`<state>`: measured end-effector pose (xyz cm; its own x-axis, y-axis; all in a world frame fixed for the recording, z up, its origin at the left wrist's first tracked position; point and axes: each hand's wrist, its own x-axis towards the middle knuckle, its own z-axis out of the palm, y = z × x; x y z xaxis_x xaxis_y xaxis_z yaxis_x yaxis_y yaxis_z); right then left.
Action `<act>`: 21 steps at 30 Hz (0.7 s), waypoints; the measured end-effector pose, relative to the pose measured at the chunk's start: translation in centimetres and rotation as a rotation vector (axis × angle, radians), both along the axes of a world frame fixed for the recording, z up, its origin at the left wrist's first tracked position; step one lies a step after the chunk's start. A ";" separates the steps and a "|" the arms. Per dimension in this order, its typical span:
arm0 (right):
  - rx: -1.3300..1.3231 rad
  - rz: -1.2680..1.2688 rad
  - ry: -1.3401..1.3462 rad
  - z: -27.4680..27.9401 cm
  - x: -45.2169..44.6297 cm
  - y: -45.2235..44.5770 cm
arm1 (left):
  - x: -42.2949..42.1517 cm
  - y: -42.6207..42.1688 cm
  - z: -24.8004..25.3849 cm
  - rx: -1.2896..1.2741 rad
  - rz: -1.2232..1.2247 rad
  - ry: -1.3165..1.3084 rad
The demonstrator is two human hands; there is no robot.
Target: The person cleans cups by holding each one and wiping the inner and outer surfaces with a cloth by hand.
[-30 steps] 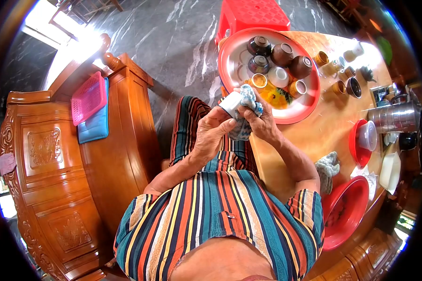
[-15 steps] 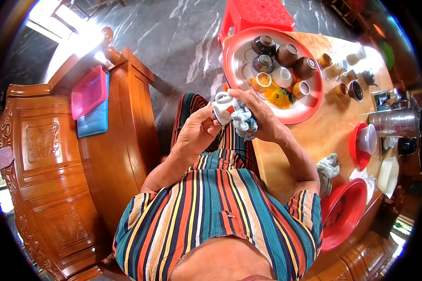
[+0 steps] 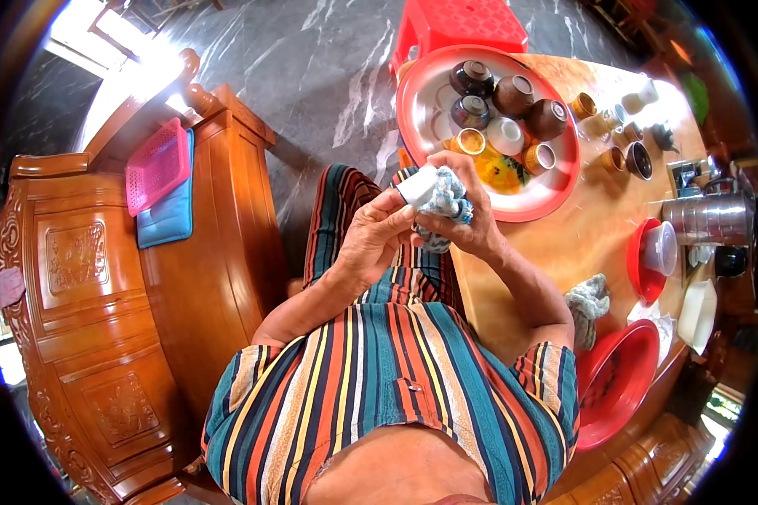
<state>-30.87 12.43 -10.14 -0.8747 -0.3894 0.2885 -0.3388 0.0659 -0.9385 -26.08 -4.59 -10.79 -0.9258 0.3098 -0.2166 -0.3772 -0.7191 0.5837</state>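
Over my lap, a small white cup is held between both hands. My left hand pinches the cup's near edge with thumb and fingers. A bunched blue-and-white cloth is wrapped in my right hand and pressed against the cup's side. The cup's handle is not visible from this side. Just beyond my right hand is a red-rimmed tray on the table, bearing several upturned cups, among them brown cups, a white cup and yellow cups.
More small cups stand along the table's far right. A grey cloth, a red basin and a red dish lie to my right. A red stool is ahead; a wooden bench holds a pink basket.
The cup has been turned, so its handle and red marking no longer show. My right hand and the cloth have shifted around it, and my left hand has moved slightly right.
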 end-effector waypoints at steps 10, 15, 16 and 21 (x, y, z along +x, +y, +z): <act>-0.176 -0.138 -0.242 -0.1 0.1 -0.3 | 0.1 1.6 -1.5 -0.425 0.130 0.331; -0.044 -0.064 -0.157 0.2 -0.1 0.5 | 0.5 1.1 -0.2 -0.290 0.110 0.276; -0.058 -0.024 -0.127 0.4 0.0 0.5 | 0.0 0.5 -0.6 -0.292 0.094 0.225; -0.042 0.115 -0.045 0.9 -0.5 1.0 | -0.6 -0.4 0.8 -0.020 0.032 -0.030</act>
<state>-31.40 13.44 -9.22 -0.8373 -0.4764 0.2682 -0.2995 -0.0109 -0.9540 -26.70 -4.99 -9.94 -0.9282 0.2756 -0.2501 -0.3717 -0.7194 0.5868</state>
